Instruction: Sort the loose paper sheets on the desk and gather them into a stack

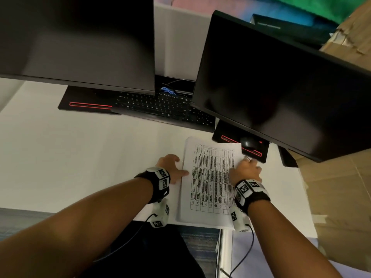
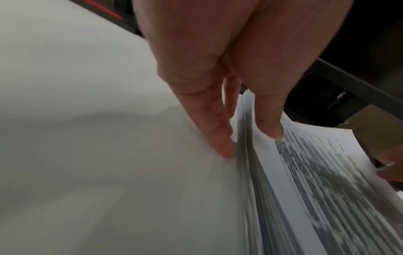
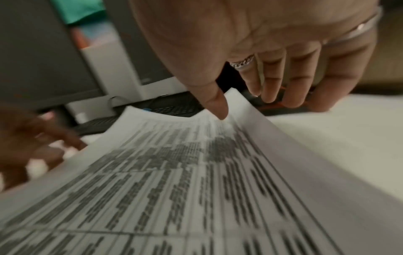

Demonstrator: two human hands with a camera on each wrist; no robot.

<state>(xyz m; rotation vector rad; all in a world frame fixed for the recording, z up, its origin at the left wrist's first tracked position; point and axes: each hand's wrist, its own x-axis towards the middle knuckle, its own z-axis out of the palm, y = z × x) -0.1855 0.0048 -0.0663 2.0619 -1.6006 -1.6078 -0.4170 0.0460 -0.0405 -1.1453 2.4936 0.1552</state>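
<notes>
Fingers (image 2: 220, 138) of the left hand (image 1: 170, 167) lie straight against the left long edge of the paper stack (image 1: 208, 181), fingertips on the desk (image 1: 80, 157), while the thumb (image 2: 270, 120) presses down on the top sheet's margin – a loose pinch of that side. At the stack's 3 o'clock edge the right hand (image 1: 246, 171) mirrors it: the thumb (image 3: 216, 101) rests on the printed table of the top sheet (image 3: 196, 172), the other fingers (image 3: 292, 82), one of them ringed, hang straight down past the right edge toward the desk. From the wrist views I cannot tell whether either hand's fingers reach under the sheets. Both wrists wear black bands with white marker blocks. Sitting at the desk's near edge, the stack has its long side running from 6 to 12 o'clock, with the top sheet slightly skewed so its far right corner pokes out. Beyond it, toward 12 o'clock, lies a black keyboard (image 1: 160, 105), and at 1 o'clock a black mouse (image 1: 248, 142) on a monitor base – two dark monitors (image 1: 281, 87) stand over everything.
</notes>
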